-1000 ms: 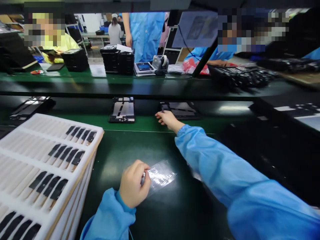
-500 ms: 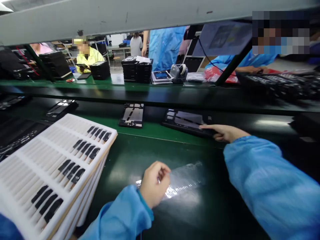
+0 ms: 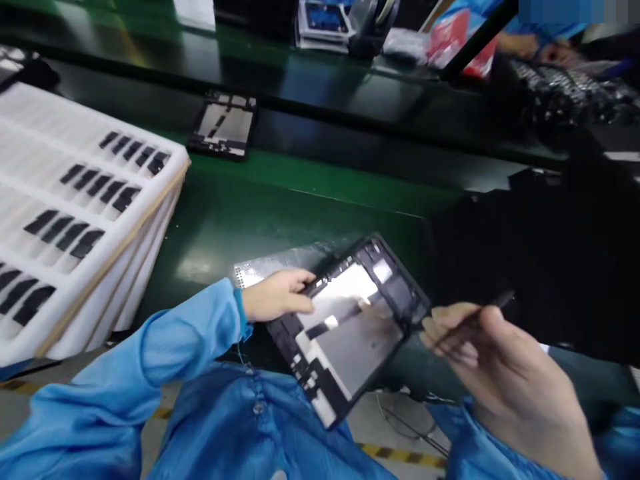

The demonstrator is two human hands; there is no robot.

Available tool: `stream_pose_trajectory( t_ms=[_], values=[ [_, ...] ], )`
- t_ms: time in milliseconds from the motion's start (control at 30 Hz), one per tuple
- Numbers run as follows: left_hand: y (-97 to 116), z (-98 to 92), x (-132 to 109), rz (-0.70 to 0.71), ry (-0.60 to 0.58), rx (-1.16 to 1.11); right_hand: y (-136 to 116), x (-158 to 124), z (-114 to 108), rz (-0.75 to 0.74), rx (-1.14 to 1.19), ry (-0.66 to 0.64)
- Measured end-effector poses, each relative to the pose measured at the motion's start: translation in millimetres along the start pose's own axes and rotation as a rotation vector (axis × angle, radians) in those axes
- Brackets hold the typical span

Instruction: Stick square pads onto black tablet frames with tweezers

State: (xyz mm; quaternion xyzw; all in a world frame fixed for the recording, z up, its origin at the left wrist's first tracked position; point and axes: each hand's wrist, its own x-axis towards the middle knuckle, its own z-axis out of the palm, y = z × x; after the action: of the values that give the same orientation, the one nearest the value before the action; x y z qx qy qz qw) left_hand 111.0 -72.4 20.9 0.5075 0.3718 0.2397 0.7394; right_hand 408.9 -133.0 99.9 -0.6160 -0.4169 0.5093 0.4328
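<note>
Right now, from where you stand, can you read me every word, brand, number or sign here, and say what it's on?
No words, brands or numbers are readable.
Open-backed tablet in the left hand: any print is too small to read.
Clear plastic film: small marks at one end, unreadable.
Blue screen on the shelf: too small and blurred.
Striped floor tape: yellow and dark, no lettering visible.

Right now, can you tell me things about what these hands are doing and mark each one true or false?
1. The left hand grips a black frame. True.
2. The right hand is empty. False: it pinches a thin dark thing.
3. A second frame lies farther back. True.
4. The white tray is right of both frames. False: it's on their left.
5. Both sleeves are red. False: they're blue.
</note>
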Motion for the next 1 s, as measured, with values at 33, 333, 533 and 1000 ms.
stream_pose_trajectory(
  t_ms=[33,333,533,1000],
  values=[
    [-3,0.3,-13,-0.017,-0.082,0.085,-1,6,8,-0.001,0.051,-0.014],
    [40,-114.6,-30,0.177,0.248,0.827,6,94,169,-0.370,-0.144,-0.620],
    [20,-152.8,-24,0.158,0.137,0.983,43,126,206,-0.496,-0.319,-0.812],
    [35,-130.4,-22,-0.113,0.140,1.231,27,122,205,-0.354,-0.329,-0.792]
  ],
)
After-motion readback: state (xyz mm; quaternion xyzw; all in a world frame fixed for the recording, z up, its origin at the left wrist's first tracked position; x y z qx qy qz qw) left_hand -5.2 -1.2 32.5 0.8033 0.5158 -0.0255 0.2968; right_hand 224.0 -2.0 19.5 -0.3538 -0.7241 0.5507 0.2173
